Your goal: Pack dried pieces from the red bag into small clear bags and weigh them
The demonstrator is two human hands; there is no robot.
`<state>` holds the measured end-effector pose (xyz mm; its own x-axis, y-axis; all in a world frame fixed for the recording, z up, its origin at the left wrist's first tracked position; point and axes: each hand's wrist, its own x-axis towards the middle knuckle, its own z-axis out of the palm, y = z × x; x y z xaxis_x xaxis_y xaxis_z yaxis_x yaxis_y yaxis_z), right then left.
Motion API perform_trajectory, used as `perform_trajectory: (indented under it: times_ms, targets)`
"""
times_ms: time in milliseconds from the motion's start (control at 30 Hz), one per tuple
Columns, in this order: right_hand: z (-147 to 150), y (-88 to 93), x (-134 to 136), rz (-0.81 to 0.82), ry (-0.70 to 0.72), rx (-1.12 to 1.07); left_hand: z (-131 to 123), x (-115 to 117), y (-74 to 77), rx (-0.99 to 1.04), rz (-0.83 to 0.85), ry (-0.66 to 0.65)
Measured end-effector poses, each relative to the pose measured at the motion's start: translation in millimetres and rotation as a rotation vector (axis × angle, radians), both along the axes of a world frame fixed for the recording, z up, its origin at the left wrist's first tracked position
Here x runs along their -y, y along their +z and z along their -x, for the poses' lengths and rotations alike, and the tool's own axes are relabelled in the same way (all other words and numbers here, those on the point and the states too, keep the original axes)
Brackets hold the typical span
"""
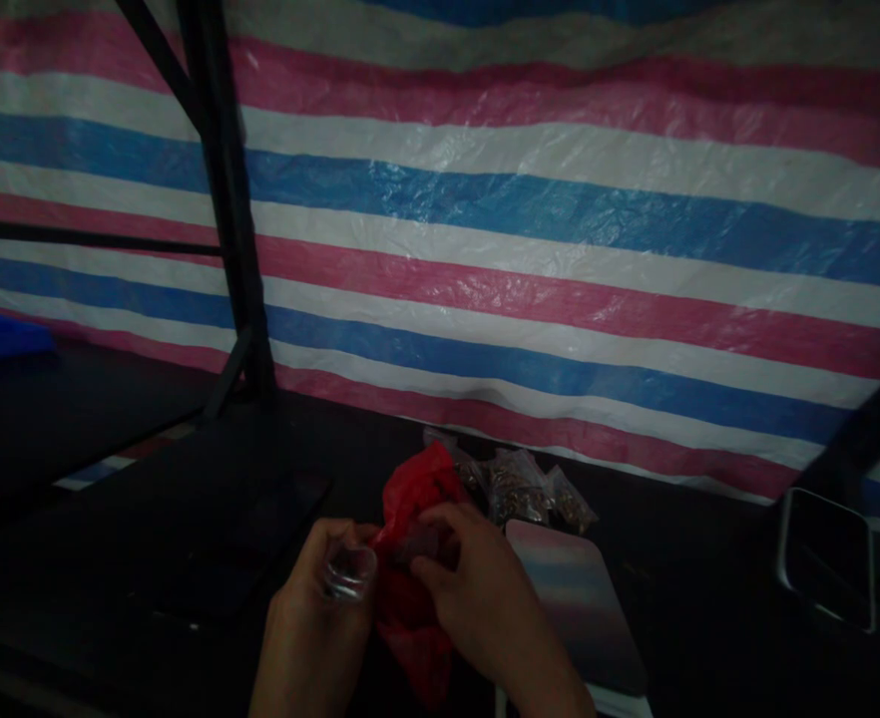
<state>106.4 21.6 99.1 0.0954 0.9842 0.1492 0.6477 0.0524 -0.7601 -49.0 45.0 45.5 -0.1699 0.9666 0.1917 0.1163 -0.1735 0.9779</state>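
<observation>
My left hand [318,608] is curled around a small clear plastic container [350,572], its rounded end facing me. The fingertips of that hand also touch the edge of a crumpled red plastic bag [423,474]. My right hand [477,583] reaches to the mouth of the bag with thumb and fingers pinched together. Between them shows a pale, translucent piece [417,543], too dim to name. What lies inside the bag is hidden. Just behind the bag are clear zip bags [519,486] filled with small brownish metallic-looking pieces.
A flat, shiny tablet-like device [575,603] lies right of my right hand. Farther right stands a framed dark rectangular object [827,560]. A dark phone-like slab [216,583] lies left. Black metal posts [234,219] and a striped plastic sheet [560,229] bound the black table [320,429].
</observation>
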Motion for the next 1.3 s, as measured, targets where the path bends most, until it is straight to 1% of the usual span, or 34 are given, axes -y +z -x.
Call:
perform_trajectory:
  times_ms: [133,267,367,433,500,567,633,700,800,833,967,1167,1300]
  targets:
    - [4,-4.6,-2,0.034,0.032,-0.061,-2,0,5.6,0.082,0.004,-0.013]
    - [4,-8.7,-4,0.046,0.032,-0.047,-1,-3,3.6,0.128,0.037,-0.03]
    - [-1,-9.4,-5,0.051,0.054,-0.064,0,-5,1.7,0.119,0.03,0.003]
    - [-6,-6.9,-5,0.05,0.032,-0.064,1,-4,3.1,0.111,0.027,0.034]
    - [-12,-2.6,-2,0.049,-0.026,0.025,0,-2,6.3,0.12,0.019,0.069]
    - [-16,1.7,0,0.06,-0.08,0.172,-1,1,10.2,0.115,0.02,0.095]
    - [-17,4.0,3,0.088,-0.089,0.27,-3,4,13.3,0.099,0.039,0.103]
    - [-15,3.9,5,0.117,-0.069,0.298,-6,6,15.0,0.103,0.084,0.069]
    - [-11,2.2,4,0.137,-0.046,0.296,-7,7,14.8,0.114,0.161,-0.015]
    - [-10,1.7,4,0.138,-0.045,0.293,-7,7,14.3,0.112,0.178,-0.025]
    - [-8,-1.2,0,0.14,-0.048,0.281,-5,2,12.6,0.12,0.194,-0.007]
    - [-9,-7.5,-3,0.071,-0.025,0.204,-3,-2,10.4,0.178,0.184,0.028]
    - [-7,-8.4,-3,0.067,-0.023,0.175,-3,-2,9.2,0.191,0.187,0.024]
